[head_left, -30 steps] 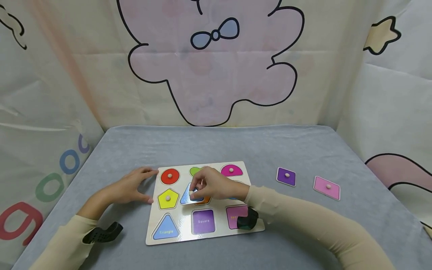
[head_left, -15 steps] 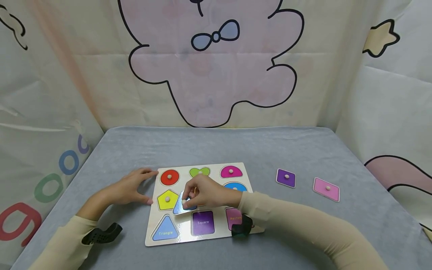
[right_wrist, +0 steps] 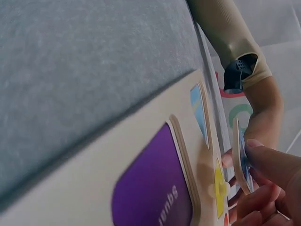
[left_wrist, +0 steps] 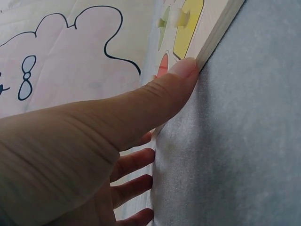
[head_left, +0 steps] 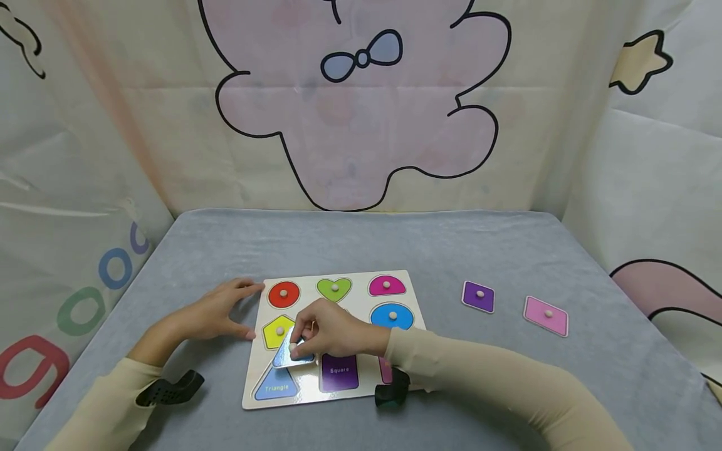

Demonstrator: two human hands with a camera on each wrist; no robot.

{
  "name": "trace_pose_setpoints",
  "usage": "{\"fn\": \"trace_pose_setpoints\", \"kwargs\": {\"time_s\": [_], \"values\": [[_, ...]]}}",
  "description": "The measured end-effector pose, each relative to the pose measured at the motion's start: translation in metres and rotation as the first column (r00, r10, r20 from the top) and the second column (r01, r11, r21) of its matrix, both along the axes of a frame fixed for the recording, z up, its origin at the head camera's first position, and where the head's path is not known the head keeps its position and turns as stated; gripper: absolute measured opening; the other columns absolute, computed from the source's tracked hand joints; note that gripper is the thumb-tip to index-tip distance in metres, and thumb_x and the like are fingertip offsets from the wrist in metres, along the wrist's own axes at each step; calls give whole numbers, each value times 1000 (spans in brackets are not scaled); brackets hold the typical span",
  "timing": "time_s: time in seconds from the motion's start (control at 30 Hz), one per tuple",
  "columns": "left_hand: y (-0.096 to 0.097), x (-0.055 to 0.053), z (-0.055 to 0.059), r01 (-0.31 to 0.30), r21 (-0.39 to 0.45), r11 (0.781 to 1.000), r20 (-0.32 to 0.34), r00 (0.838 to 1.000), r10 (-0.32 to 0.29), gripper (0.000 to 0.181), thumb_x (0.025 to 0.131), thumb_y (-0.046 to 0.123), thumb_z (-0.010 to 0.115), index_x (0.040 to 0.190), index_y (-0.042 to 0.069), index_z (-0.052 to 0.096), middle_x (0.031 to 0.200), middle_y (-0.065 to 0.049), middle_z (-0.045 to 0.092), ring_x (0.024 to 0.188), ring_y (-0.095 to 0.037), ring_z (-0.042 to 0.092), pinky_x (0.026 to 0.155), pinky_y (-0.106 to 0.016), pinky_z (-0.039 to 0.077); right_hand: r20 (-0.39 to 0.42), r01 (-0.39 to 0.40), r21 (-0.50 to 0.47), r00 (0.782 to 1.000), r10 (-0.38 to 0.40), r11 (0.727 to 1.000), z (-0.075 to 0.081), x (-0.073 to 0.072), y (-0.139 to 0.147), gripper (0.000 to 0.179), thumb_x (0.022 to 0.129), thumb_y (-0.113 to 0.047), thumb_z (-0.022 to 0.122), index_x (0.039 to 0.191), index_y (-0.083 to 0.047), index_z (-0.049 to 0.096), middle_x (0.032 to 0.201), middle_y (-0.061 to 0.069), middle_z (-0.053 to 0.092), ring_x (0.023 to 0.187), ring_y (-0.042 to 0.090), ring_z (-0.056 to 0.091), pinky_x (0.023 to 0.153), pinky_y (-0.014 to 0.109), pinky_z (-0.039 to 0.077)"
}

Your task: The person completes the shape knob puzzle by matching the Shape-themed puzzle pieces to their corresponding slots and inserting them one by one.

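The right hand [head_left: 333, 332] pinches the small knob of a blue triangle piece [head_left: 292, 352], holding it tilted, just above the lower left part of the puzzle board [head_left: 361, 277] in the head view; beneath it sits the blue triangle recess [head_left: 276, 382], labelled, with the purple square recess [head_left: 340, 371] to its right. The left hand [head_left: 217, 311] lies flat at the left of the frame, fingers straight and grasping nothing, its thumb [left_wrist: 181, 77] pressed against the board's edge.

To seat the piece well, I'd say it wants levelling first, its corners turned to match the outline, then lowering straight down; the bracing thumb should stay put so the board does not slide on the grey cloth [head_left: 440, 244].

Much is hard to read: the right forearm covers the pink recess at lower right of the board; the middle slot is behind the knuckles; whether the piece touches the board I cannot tell. A purple square piece [head_left: 478, 295] and a pink piece [head_left: 546, 314] lie well apart, at right.
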State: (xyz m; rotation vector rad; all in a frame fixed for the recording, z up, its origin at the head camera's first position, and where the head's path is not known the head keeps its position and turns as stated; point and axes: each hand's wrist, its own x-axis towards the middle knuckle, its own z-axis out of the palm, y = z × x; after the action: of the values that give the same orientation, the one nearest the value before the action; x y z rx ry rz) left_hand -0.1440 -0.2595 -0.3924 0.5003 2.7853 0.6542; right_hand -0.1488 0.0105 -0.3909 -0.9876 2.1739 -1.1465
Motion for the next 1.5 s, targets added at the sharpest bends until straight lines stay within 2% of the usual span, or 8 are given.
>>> {"fn": "trace_pose_setpoints", "kwargs": {"time_s": [0.27,0.67,0.77,1.07,1.33,1.5], "values": [[-1,1,0,2,-4,1000,3,1000,-2,99,73,44,89,152,3,44,149,-29,42,134,-50,40,106,-72,38,24,-21,-1,1000,21,1000,-2,6,-6,9,81,-12,86,82,-10,77,58,-6,44,58,3,42,56,15,31],[-2,0,0,27,13,1000,-22,999,-26,97,73,42,89,151,2,45,148,-29,43,133,-49,40,106,-71,38,-16,-141,30,990,142,989,-7,15,-16,9,84,-15,84,86,-10,77,56,-6,45,57,2,46,57,14,33],[-1,0,0,34,13,999,-29,999,-34,97,73,41,89,151,2,45,147,-29,44,132,-49,41,106,-70,39,-12,-141,39,990,141,989,-8,16,-18,9,83,-14,84,87,-9,78,56,-5,45,58,3,46,57,14,32],[-1,0,1,38,10,999,-33,999,-37,97,73,40,89,150,1,45,147,-29,45,132,-49,42,105,-70,39,-75,-124,131,988,135,984,-7,21,-23,10,82,-19,86,83,-14,77,56,-9,43,57,0,44,55,15,31],[-1,0,1,33,12,999,-30,999,-32,98,73,41,89,151,2,45,147,-28,44,132,-49,41,105,-70,39,-98,-109,149,987,124,983,-9,20,-24,11,82,-22,85,84,-16,77,57,-10,44,64,-3,46,56,15,32],[-2,0,-1,34,12,999,-28,999,-34,98,73,42,89,151,2,45,148,-28,44,133,-49,41,105,-71,38,-101,-107,162,987,124,981,-10,20,-24,12,82,-24,86,85,-17,77,56,-10,43,59,-1,44,58,15,33]]}}
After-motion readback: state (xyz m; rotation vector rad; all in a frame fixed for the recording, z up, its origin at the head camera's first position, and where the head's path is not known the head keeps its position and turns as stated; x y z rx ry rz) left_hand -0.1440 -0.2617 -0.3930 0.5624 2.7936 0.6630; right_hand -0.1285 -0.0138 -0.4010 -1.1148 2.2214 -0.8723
